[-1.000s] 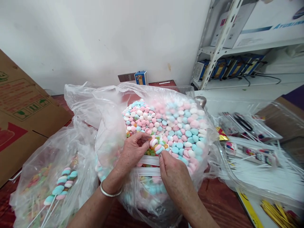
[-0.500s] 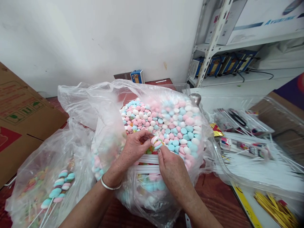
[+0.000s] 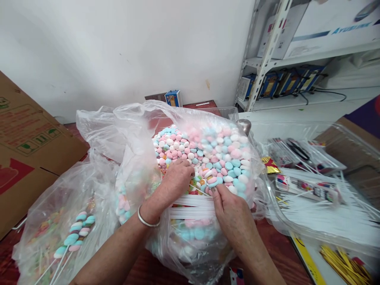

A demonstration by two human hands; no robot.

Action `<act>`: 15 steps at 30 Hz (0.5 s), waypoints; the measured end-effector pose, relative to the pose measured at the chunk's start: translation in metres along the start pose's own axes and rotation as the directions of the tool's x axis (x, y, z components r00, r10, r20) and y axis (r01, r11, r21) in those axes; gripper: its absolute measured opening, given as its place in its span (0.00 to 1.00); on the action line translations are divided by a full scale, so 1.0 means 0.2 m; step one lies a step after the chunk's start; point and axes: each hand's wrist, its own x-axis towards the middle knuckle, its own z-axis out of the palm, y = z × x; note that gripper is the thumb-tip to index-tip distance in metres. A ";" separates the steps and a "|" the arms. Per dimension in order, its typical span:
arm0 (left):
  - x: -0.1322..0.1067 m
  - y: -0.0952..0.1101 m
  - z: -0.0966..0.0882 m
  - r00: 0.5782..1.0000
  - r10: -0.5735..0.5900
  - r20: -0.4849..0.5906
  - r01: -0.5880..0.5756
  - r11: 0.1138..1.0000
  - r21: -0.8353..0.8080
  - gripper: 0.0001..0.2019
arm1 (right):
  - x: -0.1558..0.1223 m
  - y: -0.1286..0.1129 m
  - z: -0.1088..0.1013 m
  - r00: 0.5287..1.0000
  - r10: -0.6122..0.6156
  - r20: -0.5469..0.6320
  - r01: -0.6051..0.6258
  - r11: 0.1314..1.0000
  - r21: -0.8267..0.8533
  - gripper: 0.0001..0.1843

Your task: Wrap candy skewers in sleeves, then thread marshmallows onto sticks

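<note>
My right hand (image 3: 233, 202) pinches a candy skewer: a few pink, white and blue marshmallow-like pieces (image 3: 211, 180) bunched together beside a thin white stick (image 3: 199, 190). Just left of it, my left hand (image 3: 179, 176) reaches down with curled fingers at the edge of the loose candies. Its fingertips are turned away, so what they grip is hidden. Pastel candies (image 3: 236, 170) fill a large clear plastic bag (image 3: 118, 118). Small gummies (image 3: 194, 183) lie between my hands. A row of white sticks (image 3: 192, 211) crosses the front of the bag.
Finished candy skewers (image 3: 71, 239) lie on another plastic bag (image 3: 32, 249) at the left, beside a cardboard box (image 3: 32, 138). On the right, a clear tub (image 3: 282, 215) holds white sticks and packets. Gold twist ties (image 3: 344, 263) lie in front. A metal shelf (image 3: 267, 59) stands behind.
My right hand has moved right with the candy skewer, away from my left hand. My left hand has let go of it and turned down toward the loose candies.
</note>
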 end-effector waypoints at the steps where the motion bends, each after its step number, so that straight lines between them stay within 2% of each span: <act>1: 0.00 0.00 -0.01 1.000 0.005 0.007 -0.005 1.000 -0.022 0.11 | 0.00 0.00 0.00 1.000 -0.001 0.004 0.001 1.000 0.004 0.14; 7: -0.03 0.01 -0.03 1.000 0.018 -0.006 -0.019 0.998 -0.065 0.11 | -0.02 0.00 0.01 0.999 -0.031 -0.019 0.031 1.000 0.003 0.13; 10: -0.05 0.02 -0.02 0.990 -0.096 -0.105 0.072 0.975 -0.210 0.12 | -0.03 0.00 0.01 0.999 -0.045 -0.014 0.045 0.999 -0.006 0.13; 12: -0.05 0.03 -0.03 0.959 -0.236 -0.155 0.152 0.894 -0.421 0.13 | -0.04 0.00 0.02 0.998 -0.059 -0.007 0.059 0.998 -0.004 0.13; 13: -0.05 0.03 -0.03 0.941 -0.306 -0.142 0.182 0.816 -0.549 0.12 | -0.05 0.00 0.02 0.998 -0.067 -0.002 0.067 0.998 0.001 0.13; 15: -0.06 0.03 -0.04 0.916 -0.398 -0.048 0.222 0.604 -0.765 0.10 | -0.06 -0.01 0.02 0.997 -0.083 0.005 0.083 0.996 0.019 0.13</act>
